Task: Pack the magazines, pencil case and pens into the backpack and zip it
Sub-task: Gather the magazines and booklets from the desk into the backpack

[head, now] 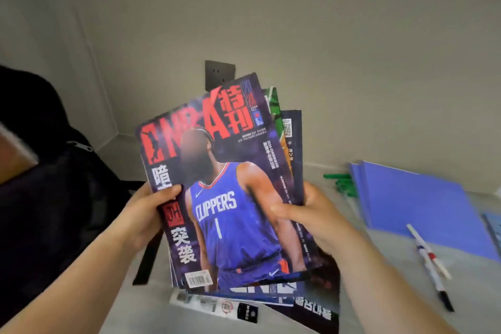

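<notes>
I hold a fanned stack of magazines upright above the table; the front cover shows a basketball player in a blue jersey. My left hand grips the stack's left edge and my right hand grips its right edge. More magazines lie flat on the table below the stack. The black backpack stands at the left, its zipper pull visible. Pens lie on the table at the right. Green pens lie farther back. I cannot pick out the pencil case.
Blue folders lie on the grey table at the right, beside the pens. A dark wall socket sits on the wall behind the stack. A black strap hangs from the backpack near the table's left edge.
</notes>
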A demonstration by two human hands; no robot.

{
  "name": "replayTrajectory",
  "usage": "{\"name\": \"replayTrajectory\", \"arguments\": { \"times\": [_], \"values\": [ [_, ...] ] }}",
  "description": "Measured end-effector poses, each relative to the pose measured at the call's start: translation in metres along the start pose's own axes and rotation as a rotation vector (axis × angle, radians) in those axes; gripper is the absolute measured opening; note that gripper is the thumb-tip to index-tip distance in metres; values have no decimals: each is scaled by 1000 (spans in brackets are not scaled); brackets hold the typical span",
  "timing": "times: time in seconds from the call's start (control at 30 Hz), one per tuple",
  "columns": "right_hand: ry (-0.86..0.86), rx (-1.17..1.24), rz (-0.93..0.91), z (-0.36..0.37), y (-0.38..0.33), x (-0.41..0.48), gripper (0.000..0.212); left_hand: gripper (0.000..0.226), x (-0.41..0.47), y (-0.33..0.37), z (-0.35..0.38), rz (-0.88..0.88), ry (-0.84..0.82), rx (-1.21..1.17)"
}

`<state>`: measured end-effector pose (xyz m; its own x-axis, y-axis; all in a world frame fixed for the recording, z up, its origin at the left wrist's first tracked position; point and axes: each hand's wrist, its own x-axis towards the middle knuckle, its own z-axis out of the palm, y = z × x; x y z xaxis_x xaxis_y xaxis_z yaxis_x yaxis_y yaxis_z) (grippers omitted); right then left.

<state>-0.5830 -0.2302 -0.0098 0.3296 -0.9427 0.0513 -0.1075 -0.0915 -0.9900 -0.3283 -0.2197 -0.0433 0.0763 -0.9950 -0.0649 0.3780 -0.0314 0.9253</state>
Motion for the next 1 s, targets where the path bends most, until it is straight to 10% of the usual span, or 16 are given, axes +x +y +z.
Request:
{"name": "replayTrajectory", "arguments": {
  "times": [0.23, 0.47, 1.0],
  "values": [
    [-47, 24, 139, 113, 39, 39, 32, 41, -45, 38, -96, 367, 285, 266],
    [-25, 66, 161, 185, 60, 46, 33, 42, -72, 24, -143, 379, 453, 284],
    [-77, 145, 137, 170, 52, 41, 14, 31, -53, 26, -158, 144, 196, 339]
  ]
}}
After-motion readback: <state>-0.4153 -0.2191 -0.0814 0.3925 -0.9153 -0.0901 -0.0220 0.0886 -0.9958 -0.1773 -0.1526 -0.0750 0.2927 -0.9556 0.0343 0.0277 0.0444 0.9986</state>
